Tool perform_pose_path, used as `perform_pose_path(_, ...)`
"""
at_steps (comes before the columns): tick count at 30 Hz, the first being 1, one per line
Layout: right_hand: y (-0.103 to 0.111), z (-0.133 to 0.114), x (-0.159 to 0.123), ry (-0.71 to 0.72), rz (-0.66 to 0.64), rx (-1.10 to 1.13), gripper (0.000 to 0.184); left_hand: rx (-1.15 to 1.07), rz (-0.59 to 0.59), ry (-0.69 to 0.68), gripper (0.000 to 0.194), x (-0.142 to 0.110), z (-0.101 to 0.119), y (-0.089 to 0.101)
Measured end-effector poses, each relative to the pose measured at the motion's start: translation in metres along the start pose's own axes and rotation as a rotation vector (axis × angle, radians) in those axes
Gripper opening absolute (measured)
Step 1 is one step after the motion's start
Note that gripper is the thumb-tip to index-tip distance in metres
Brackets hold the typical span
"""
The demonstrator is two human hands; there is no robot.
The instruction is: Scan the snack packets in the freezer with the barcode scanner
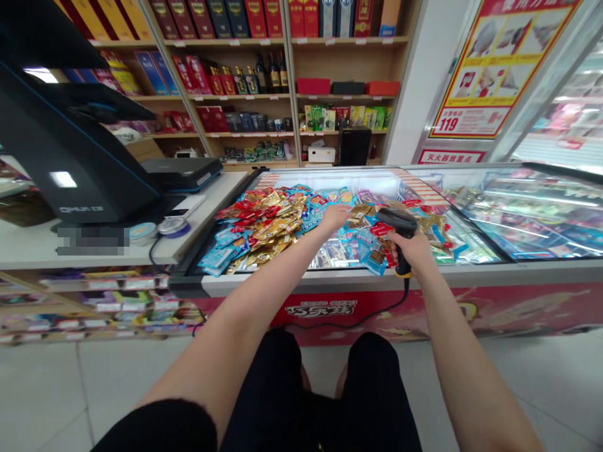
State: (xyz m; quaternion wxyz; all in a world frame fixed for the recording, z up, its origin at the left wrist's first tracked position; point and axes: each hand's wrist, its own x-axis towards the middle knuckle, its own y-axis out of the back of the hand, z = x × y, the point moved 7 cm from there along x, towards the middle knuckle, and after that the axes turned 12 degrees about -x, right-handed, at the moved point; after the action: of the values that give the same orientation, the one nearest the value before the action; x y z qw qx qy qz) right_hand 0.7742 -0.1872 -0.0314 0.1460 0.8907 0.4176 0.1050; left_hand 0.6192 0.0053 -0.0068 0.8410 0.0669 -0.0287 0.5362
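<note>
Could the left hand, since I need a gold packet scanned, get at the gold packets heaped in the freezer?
Probably yes: the left hand sits over the chest freezer's open section, right beside the gold packets, with no glass between.

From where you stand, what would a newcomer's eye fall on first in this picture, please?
The heap of red, gold and blue snack packets in the chest freezer grabs the eye first. Over it, the right hand grips a black barcode scanner, and a red-and-yellow poster hangs at upper right.
</note>
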Motion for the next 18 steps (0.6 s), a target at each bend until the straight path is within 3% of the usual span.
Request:
perform_pose_path(3, -0.022, -0.009, -0.007, -0.008, -0.043, 0.049, 0.027, 0.039, 0.027, -0.046, 0.014, -0.006, 0.005, 0.035)
perform_pose_path(7, -0.055, -0.025, -0.018, 0.021, -0.081, 0.055, 0.027, 0.138, 0.132, -0.096, 0.014, -0.016, 0.012, 0.098)
perform_pose_path(12, -0.099, -0.044, -0.032, 0.048, -0.131, 0.021, 0.029, 0.529, 0.185, -0.079, 0.014, -0.040, 0.012, 0.172)
perform_pose_path(15, -0.124, -0.055, -0.042, 0.071, -0.192, -0.003, 0.029, 0.690, 0.199, -0.076, 0.020, -0.056, 0.010, 0.200)
perform_pose_path(18, -0.144, -0.063, -0.052, 0.076, -0.237, -0.024, 0.026, 0.797, 0.143, -0.073, 0.021, -0.068, 0.002, 0.210)
